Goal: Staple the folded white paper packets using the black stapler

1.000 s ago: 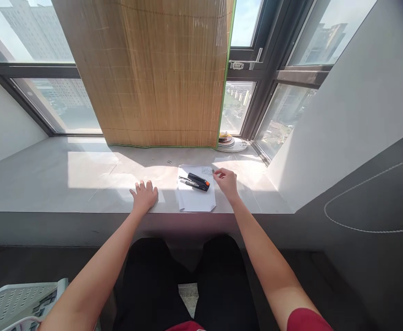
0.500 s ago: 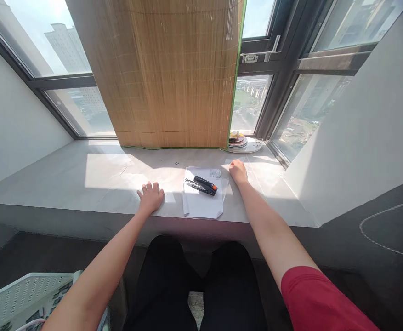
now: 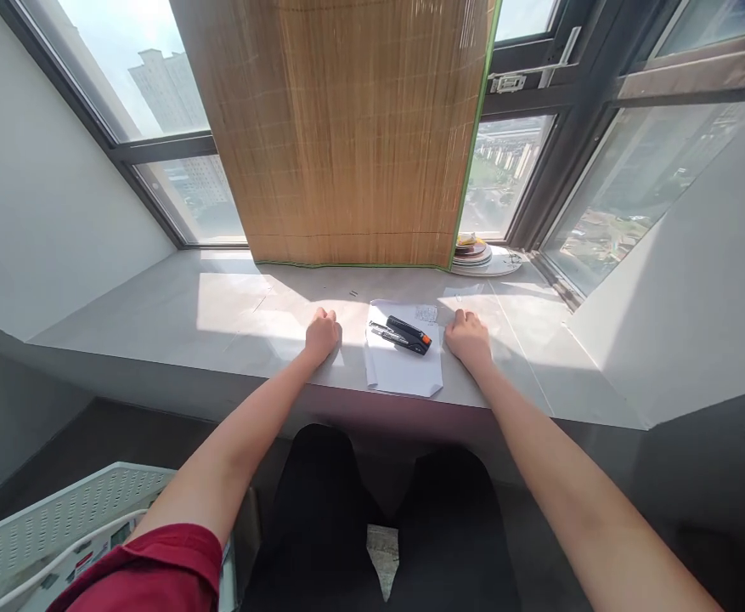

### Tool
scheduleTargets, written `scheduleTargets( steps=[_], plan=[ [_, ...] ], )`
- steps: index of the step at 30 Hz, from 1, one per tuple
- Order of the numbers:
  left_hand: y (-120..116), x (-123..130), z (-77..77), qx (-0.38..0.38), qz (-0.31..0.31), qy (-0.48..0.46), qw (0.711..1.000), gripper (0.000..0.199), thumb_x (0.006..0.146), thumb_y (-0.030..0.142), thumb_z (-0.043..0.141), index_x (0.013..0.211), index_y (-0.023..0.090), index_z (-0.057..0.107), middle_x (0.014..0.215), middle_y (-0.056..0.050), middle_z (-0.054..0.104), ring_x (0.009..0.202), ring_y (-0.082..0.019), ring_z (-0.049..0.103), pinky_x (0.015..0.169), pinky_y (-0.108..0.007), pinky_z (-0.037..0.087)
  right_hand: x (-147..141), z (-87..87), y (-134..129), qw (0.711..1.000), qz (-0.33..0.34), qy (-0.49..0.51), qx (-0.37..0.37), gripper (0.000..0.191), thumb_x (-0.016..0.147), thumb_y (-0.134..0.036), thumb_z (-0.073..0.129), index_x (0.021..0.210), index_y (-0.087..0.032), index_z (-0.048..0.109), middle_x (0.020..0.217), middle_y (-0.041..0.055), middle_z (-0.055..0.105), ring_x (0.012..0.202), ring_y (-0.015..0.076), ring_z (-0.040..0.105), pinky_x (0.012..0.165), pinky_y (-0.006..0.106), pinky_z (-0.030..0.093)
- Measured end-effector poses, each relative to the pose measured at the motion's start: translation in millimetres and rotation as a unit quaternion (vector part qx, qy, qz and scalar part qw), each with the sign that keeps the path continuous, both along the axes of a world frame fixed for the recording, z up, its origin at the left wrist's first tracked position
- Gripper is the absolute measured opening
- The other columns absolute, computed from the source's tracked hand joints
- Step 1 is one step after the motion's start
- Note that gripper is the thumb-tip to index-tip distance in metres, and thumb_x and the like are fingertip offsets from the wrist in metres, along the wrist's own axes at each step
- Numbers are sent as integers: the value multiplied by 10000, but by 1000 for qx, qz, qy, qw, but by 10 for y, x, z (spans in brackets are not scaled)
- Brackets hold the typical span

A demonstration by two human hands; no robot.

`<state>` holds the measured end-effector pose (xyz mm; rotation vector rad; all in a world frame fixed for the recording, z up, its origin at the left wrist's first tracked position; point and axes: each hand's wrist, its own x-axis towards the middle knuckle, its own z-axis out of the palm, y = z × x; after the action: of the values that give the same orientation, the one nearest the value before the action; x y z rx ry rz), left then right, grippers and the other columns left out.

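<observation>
A black stapler (image 3: 409,331) with an orange end lies on white sheets of paper (image 3: 403,371) on the windowsill. Beside the stapler, on the same sheets, is a slim black-and-silver pen (image 3: 385,332). My left hand (image 3: 322,337) rests on the sill to the left of the paper, its fingers curled in and nothing seen in them. My right hand (image 3: 469,338) is closed just off the paper's right edge, knuckles up. A thin pale slip (image 3: 465,291) lies behind it on the sill. Both hands are apart from the stapler.
A stack of plates (image 3: 483,257) stands at the back right by the window. A bamboo blind (image 3: 359,136) hangs down to the sill's rear. Tiny dark bits (image 3: 353,293) lie behind the paper. A pale plastic basket (image 3: 92,501) is at lower left.
My left hand has moved right, toward the paper, and its spread fingers have curled closed. My right hand has drawn back slightly, nearer the sill's front edge. The view has turned left.
</observation>
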<state>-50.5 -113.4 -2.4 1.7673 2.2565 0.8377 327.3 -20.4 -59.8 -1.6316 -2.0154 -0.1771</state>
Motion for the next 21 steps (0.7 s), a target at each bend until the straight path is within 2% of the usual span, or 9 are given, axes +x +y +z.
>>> scheduleTargets(
  steps=[2,4,6,9,11,14,16,19,21],
  plan=[
    [302,70,44,48,-59,-40,996,323,945,140,510,1229,179,662,1482,-235,553,1347,-396,598,1210,-530,415,-16,46,1,1000,-7,-5,1,318,991,-232,423,1188,-115,644,1234,263,666,1176,364,592,989,470,445],
    [585,125,82,85,-93,-64,990,385,907,84,534,1256,186,661,1547,-207,540,1464,-352,523,1271,-475,359,-17,87,14,1000,-10,-10,0,312,992,-236,423,1171,-114,647,1201,259,667,1147,360,595,966,461,446],
    [790,153,101,76,-94,-58,991,388,880,45,547,1215,190,678,1534,-196,573,1526,-333,465,1301,-468,308,-15,113,19,1000,-12,-15,-3,305,990,-235,425,1158,-112,648,1189,258,667,1140,360,593,953,457,444],
    [898,162,76,39,-80,-31,996,279,910,49,537,1078,196,705,1369,-197,671,1401,-341,579,1269,-505,337,-16,138,9,1000,-11,-21,-7,299,986,-234,431,1152,-115,649,1190,254,666,1137,358,588,941,453,441],
    [850,167,36,32,-73,-24,997,208,959,88,528,990,201,700,1238,-182,701,1252,-330,655,1216,-499,396,-22,156,-3,1000,-14,-20,-12,300,980,-237,440,1155,-118,652,1192,250,667,1125,356,589,934,454,438],
    [644,195,-25,27,-60,-10,998,187,1014,144,522,929,206,677,1135,-148,685,1121,-299,671,1146,-469,452,-35,185,-19,999,-24,-8,-25,314,967,-233,441,1174,-126,652,1192,238,666,1106,348,587,921,451,433],
    [444,227,-58,28,-55,1,998,173,1026,158,526,943,203,671,1154,-143,662,1131,-292,654,1118,-452,466,-41,199,-29,999,-29,-1,-37,323,967,-236,436,1185,-134,651,1196,231,664,1099,345,584,918,452,434],
    [126,292,-88,38,-46,63,996,153,1036,172,522,1003,190,670,1290,-170,614,1182,-300,631,1005,-404,514,-39,214,-44,998,-25,7,-51,315,964,-238,451,1183,-141,655,1206,235,663,1098,351,585,936,466,443],
    [-42,339,-88,23,-43,115,992,183,1052,163,483,1035,183,664,1278,-175,624,1124,-290,646,917,-381,527,-30,233,-50,998,-19,17,-51,301,965,-229,457,1172,-143,658,1212,242,662,1112,361,590,958,484,452]
  ],
)
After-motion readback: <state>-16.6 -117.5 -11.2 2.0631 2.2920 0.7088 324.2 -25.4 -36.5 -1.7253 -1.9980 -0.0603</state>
